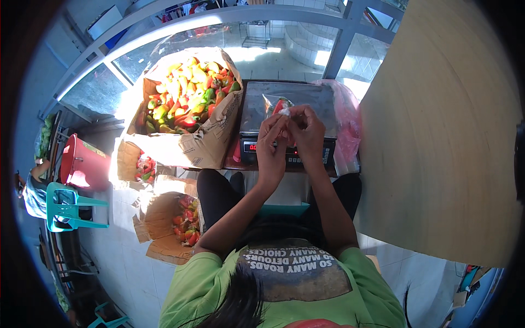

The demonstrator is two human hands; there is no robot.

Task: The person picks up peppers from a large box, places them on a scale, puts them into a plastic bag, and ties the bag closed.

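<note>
Both hands working together above a digital scale point(287, 117), left hand point(272, 143) and right hand point(307, 131) meeting fingertip to fingertip and pinching the gathered mouth of a clear plastic bag of peppers point(276, 105); bag resting on the steel weighing pan, red and green contents showing through the film, neck pulled up toward the fingers. Forearms rising from the lower edge and converging over the front display of the scale.

Surroundings, listing from largest down:
- Curving along the right side, a pale wooden tabletop point(443, 142), its edge bending with the lens.
- Spreading beneath everything, a white tiled floor point(126, 257).
- Standing just left of the scale and touching its side, a large torn cardboard box of peppers point(188, 104), holding yellow, orange, red and green pieces heaped to the brim.
- Lying on the floor below that, a smaller opened cardboard box point(169, 227) showing a few red and orange peppers inside.
- Sitting at far left, a red plastic bucket point(82, 164), tilted.
- Standing below the bucket, a green plastic stool point(68, 208).
- Bunching against the right side of the scale, a pink plastic bag point(347, 123).
</note>
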